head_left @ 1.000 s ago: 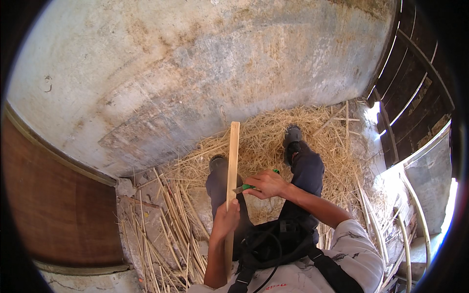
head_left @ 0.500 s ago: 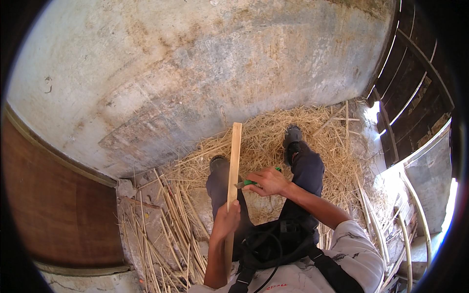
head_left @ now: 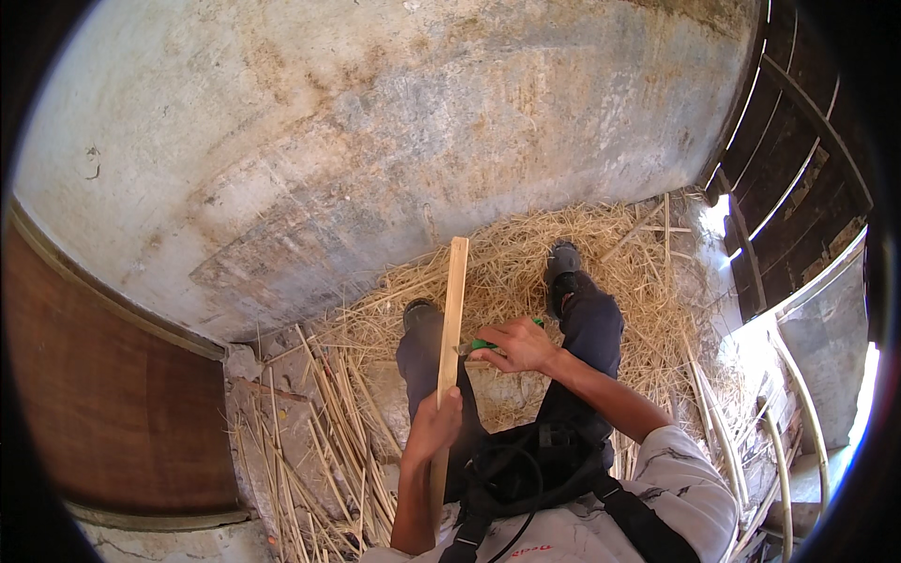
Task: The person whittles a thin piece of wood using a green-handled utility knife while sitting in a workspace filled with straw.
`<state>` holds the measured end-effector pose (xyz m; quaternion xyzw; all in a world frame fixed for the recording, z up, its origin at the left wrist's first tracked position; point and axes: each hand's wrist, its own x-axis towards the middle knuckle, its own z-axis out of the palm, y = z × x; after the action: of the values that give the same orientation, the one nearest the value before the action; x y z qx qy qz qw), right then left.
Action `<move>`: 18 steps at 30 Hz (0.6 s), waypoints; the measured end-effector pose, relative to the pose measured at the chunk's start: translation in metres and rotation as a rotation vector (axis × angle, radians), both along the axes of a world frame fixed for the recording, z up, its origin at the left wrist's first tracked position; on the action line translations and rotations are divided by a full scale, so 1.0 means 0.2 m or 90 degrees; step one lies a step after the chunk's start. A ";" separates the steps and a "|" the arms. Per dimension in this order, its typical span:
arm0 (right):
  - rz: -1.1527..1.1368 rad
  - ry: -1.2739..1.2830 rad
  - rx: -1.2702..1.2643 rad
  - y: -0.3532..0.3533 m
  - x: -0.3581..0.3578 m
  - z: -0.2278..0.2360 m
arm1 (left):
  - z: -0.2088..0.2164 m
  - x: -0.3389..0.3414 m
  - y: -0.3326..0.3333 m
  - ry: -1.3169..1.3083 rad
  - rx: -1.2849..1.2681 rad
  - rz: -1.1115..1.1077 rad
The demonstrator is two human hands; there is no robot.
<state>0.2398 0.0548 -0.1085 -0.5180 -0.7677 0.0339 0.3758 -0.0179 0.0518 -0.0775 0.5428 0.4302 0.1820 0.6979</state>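
Note:
My left hand is wrapped round a long, flat strip of pale wood or bamboo. The strip stands lengthwise between my legs, its lower end running down beside my left forearm. In my right hand is a green-handled utility knife, gripped in closed fingers. Its short blade points left and meets the strip's right edge, above my left hand; whether it cuts in cannot be made out.
Straw-like shavings cover the floor around my shoes. Thin split sticks lie at the left, and longer poles lean at the right. A stained wall rises ahead; a brown panel stands at the left.
The strip's top has shifted slightly right. My right hand with the knife has moved a little up and right, while my left hand keeps its hold.

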 end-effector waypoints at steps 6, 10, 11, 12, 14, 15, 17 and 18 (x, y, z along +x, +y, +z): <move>-0.002 -0.014 -0.018 0.01 0.02 -0.02 | -0.01 -0.01 0.01 0.001 -0.002 -0.020; -0.006 -0.002 -0.007 0.00 0.02 0.02 | -0.01 -0.03 0.01 0.004 -0.005 -0.031; -0.012 0.007 -0.024 0.00 0.02 0.01 | -0.01 -0.03 0.01 0.004 -0.006 -0.035; -0.019 0.015 -0.041 0.00 0.03 0.01 | -0.02 -0.04 0.01 0.006 0.001 -0.038; -0.029 0.025 -0.021 0.01 0.04 0.00 | -0.03 -0.04 0.01 0.009 0.013 -0.045; -0.033 0.030 -0.011 0.01 0.03 0.00 | -0.03 -0.03 0.01 0.008 0.012 -0.040; -0.031 0.027 -0.013 0.01 0.04 0.00 | -0.01 -0.02 0.00 0.006 0.011 -0.031; -0.030 0.026 -0.014 0.01 0.04 0.00 | 0.00 -0.02 0.00 0.005 0.011 -0.032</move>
<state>0.2479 0.0575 -0.1090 -0.5394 -0.7471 0.0439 0.3860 -0.0221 0.0524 -0.0784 0.5600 0.4173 0.1658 0.6962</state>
